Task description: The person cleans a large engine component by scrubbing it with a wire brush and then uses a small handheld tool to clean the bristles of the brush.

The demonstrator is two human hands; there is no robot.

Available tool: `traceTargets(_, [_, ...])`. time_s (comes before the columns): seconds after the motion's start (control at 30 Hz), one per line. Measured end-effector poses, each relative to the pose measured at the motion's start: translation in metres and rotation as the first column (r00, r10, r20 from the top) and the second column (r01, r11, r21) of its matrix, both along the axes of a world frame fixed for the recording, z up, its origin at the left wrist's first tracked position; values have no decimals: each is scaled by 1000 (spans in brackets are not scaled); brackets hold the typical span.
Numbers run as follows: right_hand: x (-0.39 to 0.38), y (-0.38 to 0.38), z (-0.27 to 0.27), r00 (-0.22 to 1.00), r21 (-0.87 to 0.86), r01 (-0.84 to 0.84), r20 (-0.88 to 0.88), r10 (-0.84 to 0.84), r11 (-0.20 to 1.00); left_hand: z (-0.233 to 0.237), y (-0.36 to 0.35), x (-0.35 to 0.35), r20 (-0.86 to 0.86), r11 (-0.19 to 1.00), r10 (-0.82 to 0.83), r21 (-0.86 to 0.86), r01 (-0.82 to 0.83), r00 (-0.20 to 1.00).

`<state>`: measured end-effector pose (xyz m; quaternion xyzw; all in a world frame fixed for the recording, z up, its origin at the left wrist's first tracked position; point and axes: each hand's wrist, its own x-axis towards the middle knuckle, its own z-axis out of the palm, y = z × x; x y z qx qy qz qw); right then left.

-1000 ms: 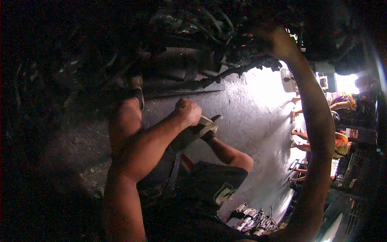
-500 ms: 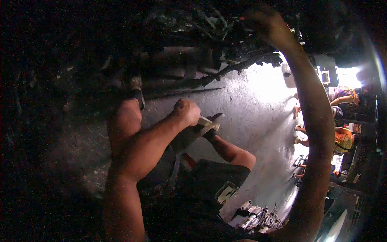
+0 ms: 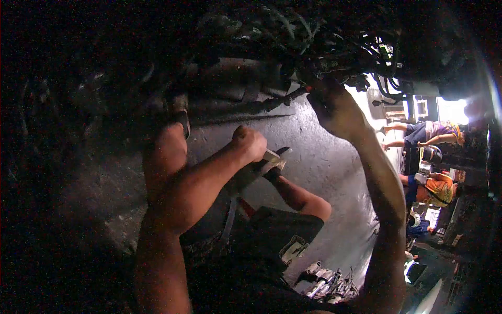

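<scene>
My left hand [image 3: 249, 144] is closed in a fist around a pale bar-like thing [image 3: 270, 156], whose kind I cannot make out. Its end reaches close to my foot in a dark sandal [image 3: 284, 152]. My right hand [image 3: 340, 112] is bent at the wrist beside a long, dark, crusted rod [image 3: 285, 99]. A small red piece [image 3: 308, 89] shows at its fingertips; shadow hides the fingers and most of what they hold. Above it are dark machine parts [image 3: 293, 31] with cables and hoses.
The view lies sideways. A heap of metal parts [image 3: 329, 285] rests on the grey floor [image 3: 334, 178]. Near my shorts are a red piece [image 3: 246, 207] and a grey strip [image 3: 229, 220]. People stand at the right, one in an orange shirt [image 3: 440, 189], another in a patterned top [image 3: 444, 131].
My right hand has come down and slightly left from the machine parts, the red piece moving with it. My left hand has shifted slightly right with the pale thing.
</scene>
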<state>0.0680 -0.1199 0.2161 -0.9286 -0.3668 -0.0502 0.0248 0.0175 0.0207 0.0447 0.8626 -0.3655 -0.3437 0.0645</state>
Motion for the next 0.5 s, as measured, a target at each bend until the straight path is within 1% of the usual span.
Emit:
traceTargets(0.03, [1,-2,-3,1000,-1,-2,-3,2,1000,2,0,0,-3,1000,2,-1,-2,1000])
traceTargets(0.1, [4,-7,-7,997,-48,21,-68,-25,999,3,0,-1,-4,997,78,-27,-78,997])
traceTargets(0.13, [6,-7,-6,989,19,107,-102,-104,994,2,0,-2,-4,997,75,-27,-75,997])
traceTargets(0.17, [10,-11,-5,989,19,108,-100,-106,994,2,1,-2,-8,999,47,-25,-47,999])
traceTargets(0.23, [20,-10,2,985,-117,153,104,-141,981,-2,2,-2,-10,1000,21,-23,-21,1000])
traceTargets(0.27, [22,-7,18,994,-40,22,108,-18,999,-4,3,-3,-14,999,44,-27,-44,999])
traceTargets(0.3, [26,-6,26,994,-42,23,109,-18,999,-6,3,-4,-18,997,67,-31,-67,998])
traceTargets(0.37, [42,-9,36,978,-170,17,206,18,985,-13,-2,-5,7,998,54,-10,-54,998])
traceTargets(0.43, [49,-9,43,982,-191,39,188,-3,981,-14,-1,-5,30,999,39,17,-40,999])
traceTargets(0.5, [61,-16,47,974,-263,-19,214,78,965,-11,6,-6,48,989,65,-135,-58,997])
